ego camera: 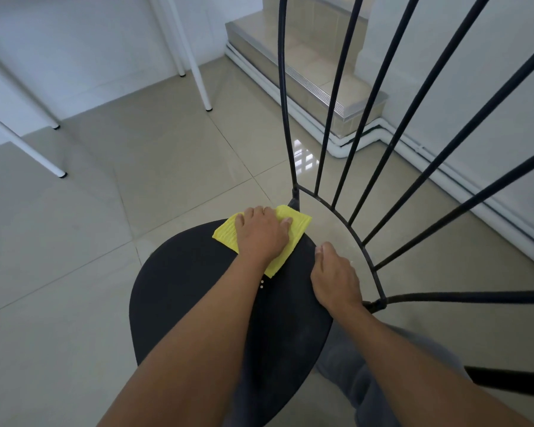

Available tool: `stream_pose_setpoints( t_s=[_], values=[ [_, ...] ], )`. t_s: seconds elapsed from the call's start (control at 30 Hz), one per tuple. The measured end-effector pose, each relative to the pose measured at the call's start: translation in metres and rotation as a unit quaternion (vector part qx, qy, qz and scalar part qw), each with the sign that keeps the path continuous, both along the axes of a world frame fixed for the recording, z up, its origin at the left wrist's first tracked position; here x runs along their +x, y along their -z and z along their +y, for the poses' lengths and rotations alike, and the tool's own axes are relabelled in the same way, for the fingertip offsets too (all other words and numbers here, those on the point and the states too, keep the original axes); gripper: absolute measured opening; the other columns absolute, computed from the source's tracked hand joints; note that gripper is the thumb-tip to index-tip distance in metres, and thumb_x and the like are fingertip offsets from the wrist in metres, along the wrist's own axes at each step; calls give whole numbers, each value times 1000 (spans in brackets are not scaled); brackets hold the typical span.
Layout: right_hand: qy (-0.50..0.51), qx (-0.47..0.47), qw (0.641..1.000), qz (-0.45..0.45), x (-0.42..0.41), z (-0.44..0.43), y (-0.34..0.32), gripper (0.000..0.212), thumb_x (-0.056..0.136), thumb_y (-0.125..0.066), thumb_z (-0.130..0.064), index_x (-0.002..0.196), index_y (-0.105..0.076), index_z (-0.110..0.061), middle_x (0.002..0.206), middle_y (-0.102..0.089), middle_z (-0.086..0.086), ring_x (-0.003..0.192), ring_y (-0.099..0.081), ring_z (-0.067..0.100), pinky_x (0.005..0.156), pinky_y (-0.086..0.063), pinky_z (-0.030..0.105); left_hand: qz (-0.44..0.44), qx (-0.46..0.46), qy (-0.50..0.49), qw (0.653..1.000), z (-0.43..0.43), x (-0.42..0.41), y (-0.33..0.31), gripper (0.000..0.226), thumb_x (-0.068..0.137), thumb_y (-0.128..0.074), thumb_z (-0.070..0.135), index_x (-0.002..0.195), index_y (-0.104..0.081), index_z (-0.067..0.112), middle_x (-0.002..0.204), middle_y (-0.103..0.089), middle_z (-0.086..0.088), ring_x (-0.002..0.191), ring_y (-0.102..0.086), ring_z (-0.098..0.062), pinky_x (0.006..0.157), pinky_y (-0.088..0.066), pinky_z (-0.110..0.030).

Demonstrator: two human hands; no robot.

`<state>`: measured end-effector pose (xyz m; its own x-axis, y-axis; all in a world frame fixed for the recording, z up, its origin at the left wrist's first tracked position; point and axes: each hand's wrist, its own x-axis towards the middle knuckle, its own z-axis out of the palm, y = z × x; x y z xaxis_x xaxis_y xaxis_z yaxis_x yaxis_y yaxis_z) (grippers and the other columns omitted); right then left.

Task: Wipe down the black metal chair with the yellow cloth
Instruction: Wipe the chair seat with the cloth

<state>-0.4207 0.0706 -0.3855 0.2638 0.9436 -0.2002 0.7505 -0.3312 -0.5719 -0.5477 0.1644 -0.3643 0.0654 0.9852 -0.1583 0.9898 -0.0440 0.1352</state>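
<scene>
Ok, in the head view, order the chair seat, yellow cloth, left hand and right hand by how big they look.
1. chair seat, by far.
2. yellow cloth, its outline wider than the left hand pressing on it.
3. left hand and right hand look alike, so I won't rank them.

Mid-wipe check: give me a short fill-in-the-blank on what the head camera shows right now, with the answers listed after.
1. The cloth is ____ in colour.
2. It lies on the black ____ of the chair, near the backrest bars.
3. Of the left hand and the right hand, only the ____ presses on the cloth.

Missing words: yellow; seat; left.
</scene>
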Motion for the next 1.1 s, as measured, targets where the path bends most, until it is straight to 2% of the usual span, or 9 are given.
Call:
stream_pose_setpoints(
  t_s=[0.1,0.27,0.43,0.57,0.63,0.7,0.87,0.97,1.1],
  values=[
    [-12,3,1000,6,2,3,2,26,107,-24,-33,88,-37,-20,74,-57,5,70,-56,30,62,-41,38,-3,-78,-1,997,25,9,-9,46,103,-27,44,107,-58,11,116,-63,-10,111,-53,-31,102,-30,-46],
    [-39,15,999,-9,4,8,5,24,107,-25,-31,89,-36,-20,70,-54,3,67,-55,28,60,-39,37,-50,-131,-21,990,51,22,-12,41,103,-33,40,124,-50,10,127,-57,-9,118,-52,-30,106,-31,-47],
    [-42,16,999,-10,6,14,6,25,107,-25,-32,89,-38,-19,67,-50,-1,63,-52,24,58,-36,35,-89,-133,-19,987,64,29,-12,42,102,-36,40,124,-50,9,125,-58,-10,111,-56,-29,99,-44,-44],
    [-36,20,999,13,6,14,6,27,107,-26,-32,88,-38,-19,68,-51,0,65,-53,25,60,-38,37,-58,-185,23,981,67,16,-22,44,101,-46,35,133,-47,5,131,-54,-10,114,-53,-28,87,-40,-33],
    [-35,18,999,23,6,13,7,27,107,-26,-33,88,-38,-20,67,-50,-1,65,-53,23,59,-38,36,-47,-215,34,975,74,10,-25,44,98,-52,35,130,-50,5,129,-55,-10,103,-52,-25,84,-39,-33],
    [-35,20,999,28,5,13,7,26,107,-26,-33,88,-38,-20,65,-48,-3,62,-51,20,58,-36,34,-50,-215,37,975,80,12,-23,45,96,-54,37,127,-51,4,126,-56,-10,98,-50,-23,82,-39,-32],
    [-39,28,998,33,7,14,9,27,108,-26,-33,87,-37,-21,63,-46,-3,58,-48,18,56,-34,34,-101,-151,14,983,76,26,-8,47,101,-41,44,123,-53,3,115,-60,-11,95,-53,-23,79,-40,-33],
    [-34,34,998,35,7,14,11,26,107,-27,-32,86,-36,-20,63,-44,-3,61,-48,22,58,-33,35,-78,-203,38,975,81,18,-14,50,98,-51,40,133,-47,5,129,-54,-10,109,-53,-27,84,-41,-33],
    [-31,32,998,42,7,13,10,27,107,-27,-32,85,-36,-20,62,-44,-4,59,-46,19,57,-33,34,-70,-224,54,971,89,3,-15,59,86,-65,54,121,-61,7,117,-61,-7,96,-55,-23,81,-44,-34]
  ],
)
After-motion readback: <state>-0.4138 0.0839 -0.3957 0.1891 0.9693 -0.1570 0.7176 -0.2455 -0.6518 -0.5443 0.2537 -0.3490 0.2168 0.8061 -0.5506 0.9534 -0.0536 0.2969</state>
